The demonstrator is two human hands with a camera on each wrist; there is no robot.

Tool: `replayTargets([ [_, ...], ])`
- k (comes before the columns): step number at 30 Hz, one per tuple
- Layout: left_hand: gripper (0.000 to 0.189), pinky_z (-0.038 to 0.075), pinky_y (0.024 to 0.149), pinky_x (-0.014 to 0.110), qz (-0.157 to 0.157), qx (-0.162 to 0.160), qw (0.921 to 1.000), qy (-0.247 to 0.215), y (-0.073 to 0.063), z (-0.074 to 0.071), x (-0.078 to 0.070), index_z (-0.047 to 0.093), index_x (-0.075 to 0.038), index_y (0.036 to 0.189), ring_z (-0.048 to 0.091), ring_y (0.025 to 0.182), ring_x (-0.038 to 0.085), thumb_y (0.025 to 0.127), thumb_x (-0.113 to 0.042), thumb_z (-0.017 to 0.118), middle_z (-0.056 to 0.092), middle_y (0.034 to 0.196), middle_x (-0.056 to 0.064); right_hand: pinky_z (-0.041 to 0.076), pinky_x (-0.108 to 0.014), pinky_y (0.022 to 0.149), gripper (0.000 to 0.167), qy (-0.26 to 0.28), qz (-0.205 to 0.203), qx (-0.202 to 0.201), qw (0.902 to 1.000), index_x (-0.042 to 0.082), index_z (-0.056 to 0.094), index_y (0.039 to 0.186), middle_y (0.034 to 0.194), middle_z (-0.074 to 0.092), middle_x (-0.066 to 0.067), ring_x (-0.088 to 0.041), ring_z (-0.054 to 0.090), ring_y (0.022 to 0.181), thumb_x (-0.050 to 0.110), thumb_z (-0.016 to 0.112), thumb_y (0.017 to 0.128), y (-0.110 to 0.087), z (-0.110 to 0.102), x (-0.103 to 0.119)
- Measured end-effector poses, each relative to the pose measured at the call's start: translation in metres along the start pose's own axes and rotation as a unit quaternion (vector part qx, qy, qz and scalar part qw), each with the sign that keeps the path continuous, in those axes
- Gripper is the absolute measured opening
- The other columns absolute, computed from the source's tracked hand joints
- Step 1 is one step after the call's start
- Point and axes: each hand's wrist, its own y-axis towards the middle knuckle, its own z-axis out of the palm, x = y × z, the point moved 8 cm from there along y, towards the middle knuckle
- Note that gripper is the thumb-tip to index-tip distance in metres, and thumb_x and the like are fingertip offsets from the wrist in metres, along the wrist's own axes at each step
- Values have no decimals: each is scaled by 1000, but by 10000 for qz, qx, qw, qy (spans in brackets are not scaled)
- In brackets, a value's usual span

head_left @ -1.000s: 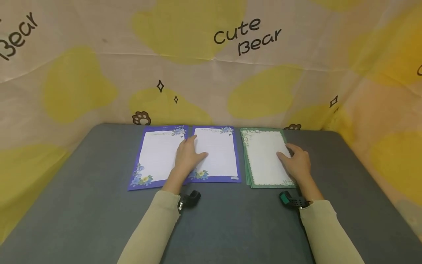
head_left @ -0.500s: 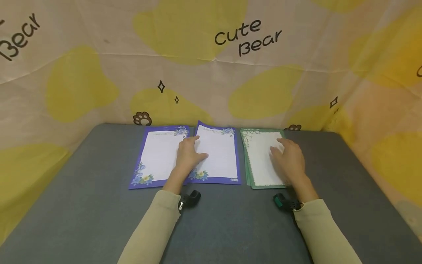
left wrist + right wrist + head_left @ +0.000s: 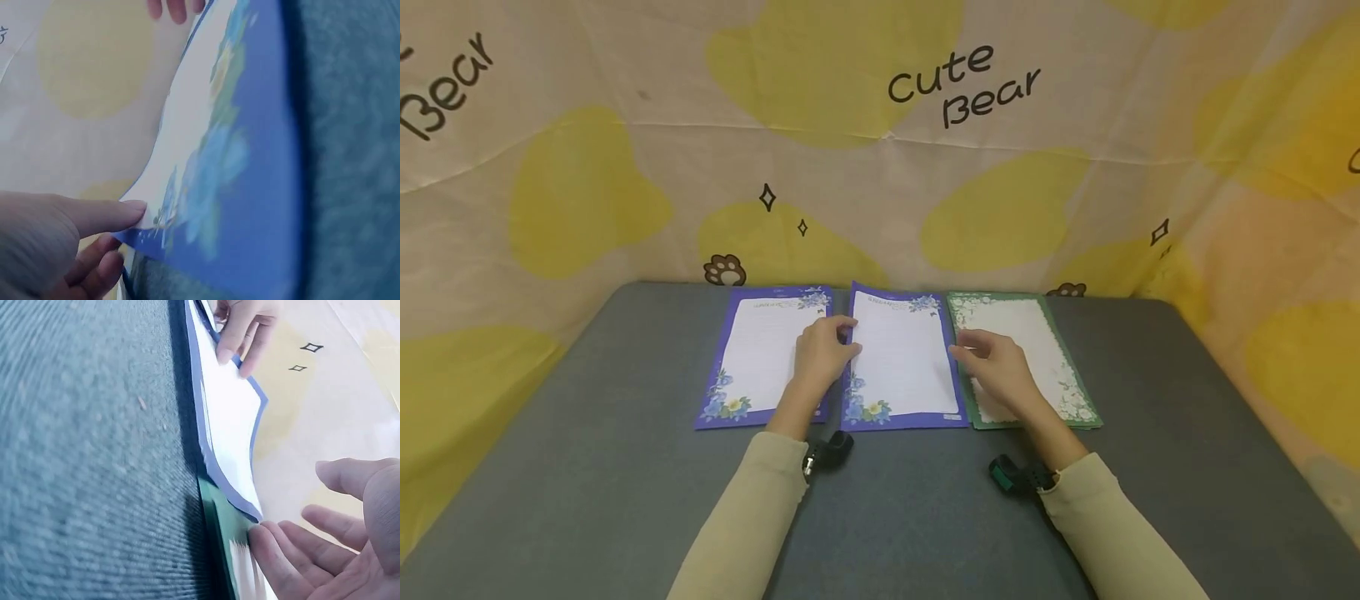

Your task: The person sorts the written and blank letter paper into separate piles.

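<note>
A purple-bordered sheet of letter paper (image 3: 904, 358) with blue flowers lies in the middle of the head view. My left hand (image 3: 822, 354) pinches its left edge, thumb (image 3: 119, 214) on top and fingers underneath, and the paper bows up there in the left wrist view. By the sheet's right edge is my right hand (image 3: 998, 367). Its thumb stands apart from the fingers, and the fingertips (image 3: 262, 540) are close to the paper's edge, over a stack of green-bordered sheets (image 3: 1051, 358). Another purple-bordered sheet (image 3: 758, 350) lies left of my left hand, partly covered by it.
All the paper lies along the far side of a dark grey table (image 3: 917, 508). A cream and yellow printed cloth (image 3: 865, 167) hangs behind and at both sides. Each wrist wears a strapped black camera (image 3: 833, 450).
My right hand has moved left from the green stack's right edge to the middle sheet's right edge. The middle purple sheet has shifted right and nearer, away from the left one.
</note>
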Motion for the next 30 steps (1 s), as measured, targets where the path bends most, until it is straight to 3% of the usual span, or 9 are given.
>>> replayTargets([
  [3,37,57,87,43,1,112,9992,-387,1,-1,0,72,-10,124,70,95,29,87,-11,77,75,111,12,61,-40,89,50,175,91,92,9998,3,58,141,140,63,-20,-36,69,118,32,64,100,0,1,-3],
  [11,35,56,98,45,-107,439,9856,-1628,5,-5,1,71,-11,125,68,117,31,90,-13,76,73,121,15,61,-40,91,52,531,419,54,9977,5,55,144,146,57,-20,-36,70,116,31,65,100,1,-1,-9],
  [16,35,56,94,39,-11,542,9792,-1956,6,-8,0,71,-12,126,67,118,29,91,-15,76,72,123,14,61,-38,91,50,765,618,79,9951,6,56,143,148,57,-17,-34,69,117,30,64,100,2,-1,-12],
  [24,35,54,94,35,15,594,9752,-2131,6,-13,-1,72,-14,126,66,118,27,91,-15,76,71,123,13,56,-44,101,50,917,695,219,9931,8,57,143,149,56,-14,-32,68,120,34,63,101,3,1,-15],
  [30,36,56,91,30,-92,608,9729,-2230,7,-14,3,71,-15,127,64,118,26,91,-18,76,70,123,12,59,-33,95,49,1293,866,304,9874,12,57,144,150,54,-12,-31,62,126,31,64,100,4,1,-18],
])
